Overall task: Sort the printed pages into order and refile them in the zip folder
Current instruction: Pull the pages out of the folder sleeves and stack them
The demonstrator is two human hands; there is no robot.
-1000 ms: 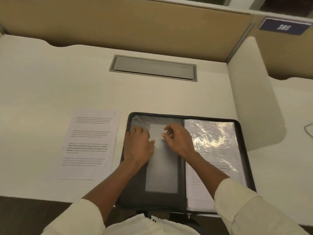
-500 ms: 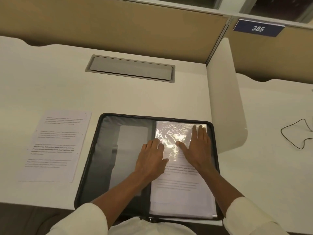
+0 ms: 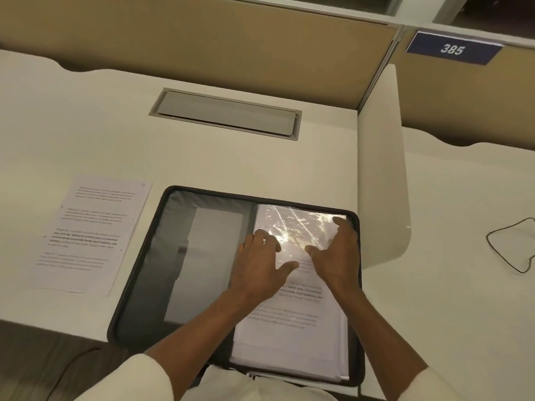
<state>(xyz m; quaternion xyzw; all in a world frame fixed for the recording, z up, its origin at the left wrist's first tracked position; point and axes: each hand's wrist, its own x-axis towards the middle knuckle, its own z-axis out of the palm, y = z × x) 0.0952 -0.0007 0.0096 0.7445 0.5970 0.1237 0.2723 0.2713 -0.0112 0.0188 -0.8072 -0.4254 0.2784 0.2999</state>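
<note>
Zip folder (image 3: 150, 285): black, lies open at near edge of desk (image 3: 260, 163).
Filed pages (image 3: 289, 337): in clear sleeves, R half of folder.
Loose page (image 3: 92, 235): flat on desk, just L of folder.
L hand (image 3: 257, 267): flat on top sleeve nr spine, fingers spread.
R hand (image 3: 335, 253): fingers arched, tips at sleeve's far-R corner; pinching or only pressing, can't tell.
Cable (image 3: 509, 247): on desk, well R.

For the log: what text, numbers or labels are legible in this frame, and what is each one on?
"385": white digits on the blue sign, upper right.
Loose printed page on the desk, left of the zip folder: paragraphs and a corner mark, too blurred to read.
Sleeved page in the folder's right half: print blurred and partly under glare, unreadable.
No other text visible.
</note>
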